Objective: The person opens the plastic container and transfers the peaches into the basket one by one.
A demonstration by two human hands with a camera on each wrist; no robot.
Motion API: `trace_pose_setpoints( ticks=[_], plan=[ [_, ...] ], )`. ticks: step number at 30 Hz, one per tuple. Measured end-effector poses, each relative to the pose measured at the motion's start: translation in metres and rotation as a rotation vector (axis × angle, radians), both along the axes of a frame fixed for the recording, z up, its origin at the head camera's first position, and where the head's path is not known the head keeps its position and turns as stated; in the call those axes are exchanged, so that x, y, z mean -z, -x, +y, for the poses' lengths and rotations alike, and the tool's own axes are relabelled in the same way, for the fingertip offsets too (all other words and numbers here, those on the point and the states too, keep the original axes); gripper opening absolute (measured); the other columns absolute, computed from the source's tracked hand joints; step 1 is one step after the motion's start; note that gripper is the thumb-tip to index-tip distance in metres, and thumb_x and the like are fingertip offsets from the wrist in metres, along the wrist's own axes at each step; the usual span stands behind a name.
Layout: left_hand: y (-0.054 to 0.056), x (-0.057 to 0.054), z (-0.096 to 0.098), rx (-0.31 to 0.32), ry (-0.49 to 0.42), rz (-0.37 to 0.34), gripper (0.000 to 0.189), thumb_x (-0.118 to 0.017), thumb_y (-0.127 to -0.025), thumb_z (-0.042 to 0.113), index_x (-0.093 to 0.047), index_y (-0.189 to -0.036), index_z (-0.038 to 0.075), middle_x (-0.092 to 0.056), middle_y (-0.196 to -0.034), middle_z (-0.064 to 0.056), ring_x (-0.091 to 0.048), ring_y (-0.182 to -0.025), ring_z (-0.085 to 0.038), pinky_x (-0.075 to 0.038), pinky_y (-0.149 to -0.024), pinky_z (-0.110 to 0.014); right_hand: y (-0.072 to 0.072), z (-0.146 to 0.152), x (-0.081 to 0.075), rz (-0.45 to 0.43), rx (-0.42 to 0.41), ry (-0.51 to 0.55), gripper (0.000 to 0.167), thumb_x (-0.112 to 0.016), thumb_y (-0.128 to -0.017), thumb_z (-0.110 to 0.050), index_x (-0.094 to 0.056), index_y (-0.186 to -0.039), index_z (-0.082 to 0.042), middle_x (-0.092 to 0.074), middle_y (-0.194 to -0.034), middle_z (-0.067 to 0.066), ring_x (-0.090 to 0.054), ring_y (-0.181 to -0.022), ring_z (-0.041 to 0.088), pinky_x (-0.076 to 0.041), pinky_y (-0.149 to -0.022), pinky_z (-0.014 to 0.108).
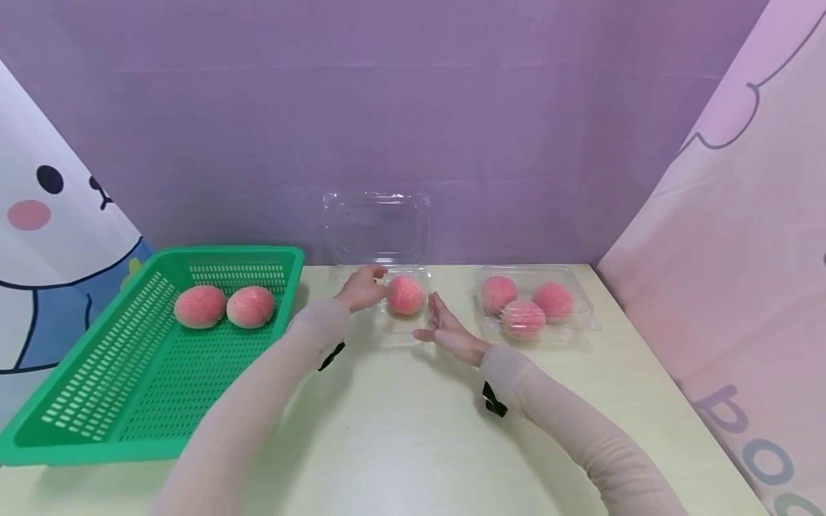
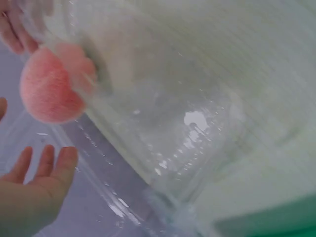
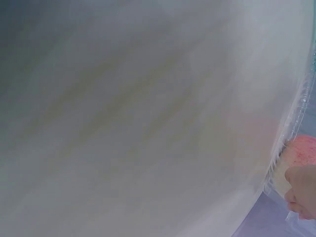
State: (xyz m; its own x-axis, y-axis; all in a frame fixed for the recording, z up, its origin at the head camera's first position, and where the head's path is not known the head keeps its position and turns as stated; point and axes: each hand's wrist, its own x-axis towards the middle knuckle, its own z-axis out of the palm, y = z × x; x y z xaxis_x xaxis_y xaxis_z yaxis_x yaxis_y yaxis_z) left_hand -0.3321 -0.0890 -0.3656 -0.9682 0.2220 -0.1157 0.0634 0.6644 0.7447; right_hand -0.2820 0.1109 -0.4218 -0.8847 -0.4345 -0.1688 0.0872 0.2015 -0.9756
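Observation:
A single pink peach (image 1: 405,294) sits in the base of a clear plastic clamshell box (image 1: 377,228), whose lid stands raised at the back. My left hand (image 1: 361,288) is at the peach's left side, its fingers loosely extended; in the left wrist view a gap shows between these fingers (image 2: 63,165) and the peach (image 2: 49,91). On the other side, my right hand (image 1: 452,335) reaches over the box's right edge with straight fingers and the thumb spread to the left. The right wrist view catches the peach (image 3: 303,148) and part of a hand only at its right edge.
At the left stands a green plastic basket (image 1: 161,380) with two peaches (image 1: 226,307) near its back. To the right, a closed clear box (image 1: 568,330) contains three peaches (image 1: 523,319). A purple cloth backdrop (image 1: 503,143) rises behind the pale table (image 1: 374,444).

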Motion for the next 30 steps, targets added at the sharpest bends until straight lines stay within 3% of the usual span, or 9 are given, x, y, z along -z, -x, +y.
trace_pose_setpoints(
  ticks=[4,11,15,20,30],
  plan=[
    [0.005,0.005,0.001,-0.002,-0.013,0.008,0.058,-0.060,-0.084,0.016,-0.037,-0.136,0.002,-0.040,-0.140,-0.018,-0.039,-0.127,-0.033,-0.036,-0.104,-0.044,0.001,-0.001,0.002,-0.007,0.010,0.003,0.099,-0.061,-0.084,-0.009,0.017,-0.145,-0.014,0.012,-0.154,0.002,0.002,-0.141,0.026,-0.008,-0.114,0.043],
    [0.015,0.017,0.005,0.054,-0.031,0.013,0.062,-0.063,-0.082,0.017,-0.038,-0.136,-0.001,-0.041,-0.139,-0.016,-0.037,-0.128,-0.032,-0.035,-0.105,-0.042,0.002,-0.001,0.003,-0.013,0.025,0.008,0.099,-0.062,-0.084,-0.010,0.015,-0.146,-0.015,0.010,-0.154,0.001,-0.003,-0.141,0.029,-0.010,-0.114,0.044],
    [0.019,0.027,0.013,0.060,-0.033,0.030,0.061,-0.064,-0.080,0.015,-0.041,-0.134,-0.001,-0.046,-0.135,-0.016,-0.042,-0.124,-0.031,-0.036,-0.104,-0.040,0.000,0.000,0.002,-0.018,0.026,0.012,0.099,-0.062,-0.084,-0.009,0.015,-0.146,-0.015,0.010,-0.154,0.000,-0.002,-0.141,0.027,-0.009,-0.114,0.043],
    [0.023,0.037,0.018,0.050,-0.074,-0.003,0.066,-0.067,-0.076,0.013,-0.040,-0.135,0.002,-0.051,-0.129,-0.017,-0.050,-0.116,-0.027,-0.042,-0.100,-0.036,-0.001,-0.001,-0.001,-0.016,0.003,0.022,0.098,-0.060,-0.085,-0.008,0.016,-0.145,-0.013,0.011,-0.154,0.002,0.001,-0.142,0.026,-0.008,-0.114,0.043],
    [0.026,0.051,0.026,0.049,-0.110,-0.035,0.080,-0.074,-0.070,0.014,-0.035,-0.139,0.006,-0.046,-0.134,-0.016,-0.049,-0.118,-0.030,-0.040,-0.102,-0.040,-0.011,-0.002,-0.022,-0.044,-0.024,0.016,0.096,-0.057,-0.086,-0.004,0.019,-0.143,-0.007,0.016,-0.153,0.007,0.005,-0.141,0.030,-0.007,-0.114,0.045]
  ],
)
